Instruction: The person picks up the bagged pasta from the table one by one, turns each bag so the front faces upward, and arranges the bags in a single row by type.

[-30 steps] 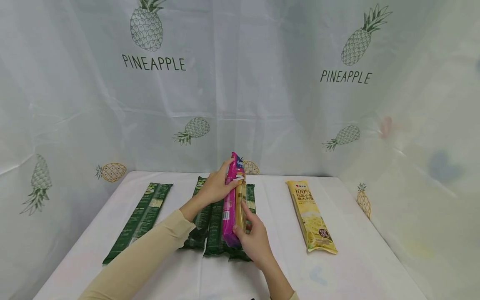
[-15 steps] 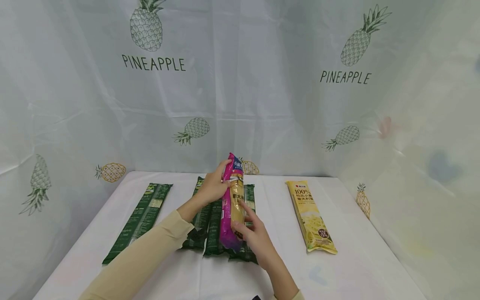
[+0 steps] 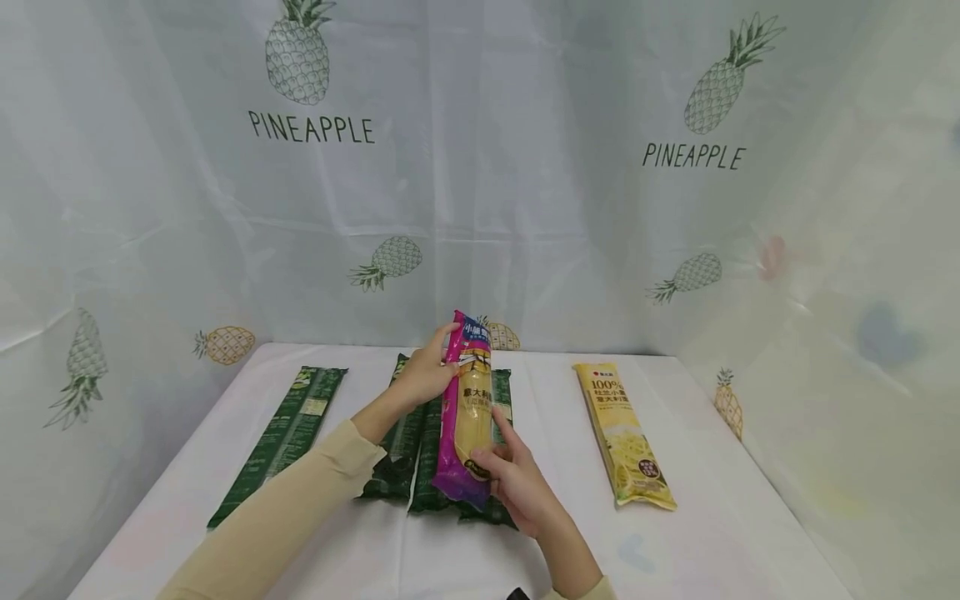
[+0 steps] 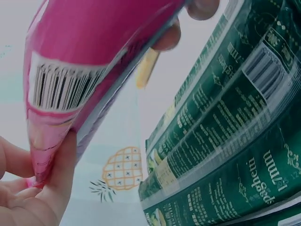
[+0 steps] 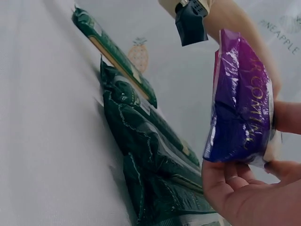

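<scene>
A magenta spaghetti packet (image 3: 474,400) with a clear golden front is held up at a tilt over several green spaghetti packets (image 3: 426,458). My left hand (image 3: 425,372) grips its far upper end, thumb across the front. Lower down, on its right side, my right hand (image 3: 521,487) holds the packet between thumb and fingers. The left wrist view shows a barcode on the packet's pink back (image 4: 108,28), with the fingers (image 4: 56,188) pinching the end. From the right wrist, its purple bottom end (image 5: 240,108) faces the camera above my right hand (image 5: 254,193).
Another green packet (image 3: 281,442) lies apart on the left of the white-covered table (image 3: 360,558). On the right lies a yellow pasta packet (image 3: 624,433). A pineapple-print curtain (image 3: 510,183) hangs behind and around the table.
The magenta packet has turned so its golden front faces the head camera more, and its lower end has swung slightly left. Both hands stay on it; the other packets lie still.
</scene>
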